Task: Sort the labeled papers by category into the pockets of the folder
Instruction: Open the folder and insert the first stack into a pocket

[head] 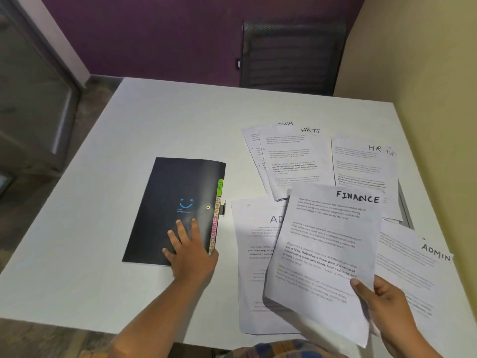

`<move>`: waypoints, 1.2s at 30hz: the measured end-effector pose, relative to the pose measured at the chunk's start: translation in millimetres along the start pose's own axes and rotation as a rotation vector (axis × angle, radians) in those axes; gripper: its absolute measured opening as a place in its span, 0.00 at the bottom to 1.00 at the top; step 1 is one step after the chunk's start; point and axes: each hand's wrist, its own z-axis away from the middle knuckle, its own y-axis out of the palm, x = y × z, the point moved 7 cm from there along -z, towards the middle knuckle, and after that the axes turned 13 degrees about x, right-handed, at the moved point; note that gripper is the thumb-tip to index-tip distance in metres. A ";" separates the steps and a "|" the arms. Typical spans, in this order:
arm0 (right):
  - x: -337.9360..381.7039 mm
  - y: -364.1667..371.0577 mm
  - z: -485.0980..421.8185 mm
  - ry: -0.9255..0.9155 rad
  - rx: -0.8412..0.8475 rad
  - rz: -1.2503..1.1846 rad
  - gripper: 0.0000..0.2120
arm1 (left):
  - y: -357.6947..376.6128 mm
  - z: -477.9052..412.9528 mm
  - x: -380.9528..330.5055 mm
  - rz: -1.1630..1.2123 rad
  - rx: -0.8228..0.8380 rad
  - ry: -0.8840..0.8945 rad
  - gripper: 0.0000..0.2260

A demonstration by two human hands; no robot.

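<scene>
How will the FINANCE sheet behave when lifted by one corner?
Probably floppy: the FINANCE sheet, pinched by the right hand at its near corner, looks bowed. Likely light, since that pinch alone holds it; it may flutter.

Right of the folder (170, 197) papers (291, 161) crowd; left, the tabletop (124, 151) lies open.

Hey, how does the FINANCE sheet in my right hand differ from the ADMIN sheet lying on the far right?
The FINANCE sheet is held above the table, pinched near its lower corner by the right hand; the far-right ADMIN sheet lies flat. The FINANCE sheet shows almost whole; the ADMIN sheet is partly hidden behind it. Both are white printed pages, hand-labelled top right.
</scene>
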 end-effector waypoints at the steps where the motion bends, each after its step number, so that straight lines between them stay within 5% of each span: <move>1: -2.1 0.9 0.4 0.004 -0.014 -0.006 0.06 | -1.0 -0.6 0.9 -0.006 -0.004 0.010 0.42; 3: -1.3 6.1 3.6 -0.010 -0.004 -0.059 0.05 | -3.5 -3.3 4.4 -0.047 -0.025 0.008 0.41; 6: -6.8 11.0 2.8 -0.002 0.043 -0.121 0.27 | -4.6 -6.7 9.9 -0.103 -0.001 -0.022 0.42; 7: -5.3 12.5 3.6 -0.018 0.046 -0.141 0.28 | -3.5 -7.2 9.6 -0.111 0.027 -0.013 0.40; 10: 9.5 18.6 6.9 -0.033 0.034 -0.135 0.04 | -2.4 -7.7 0.5 -0.162 0.079 0.087 0.36; 14: 14.6 26.4 3.7 -0.012 0.039 -0.173 0.07 | -5.1 -9.2 -4.4 -0.243 0.158 0.178 0.42; 20: 22.7 32.9 -1.2 -0.021 0.053 -0.231 0.09 | -35.9 -0.6 -0.1 -0.296 0.150 0.122 0.25; 27: 60.2 50.2 4.2 -0.094 0.140 -0.242 0.08 | -96.3 17.2 6.0 -0.218 0.048 0.158 0.22; 36: 137.4 104.7 7.5 -0.209 0.280 -0.244 0.10 | -113.4 32.3 10.8 0.048 0.036 0.273 0.36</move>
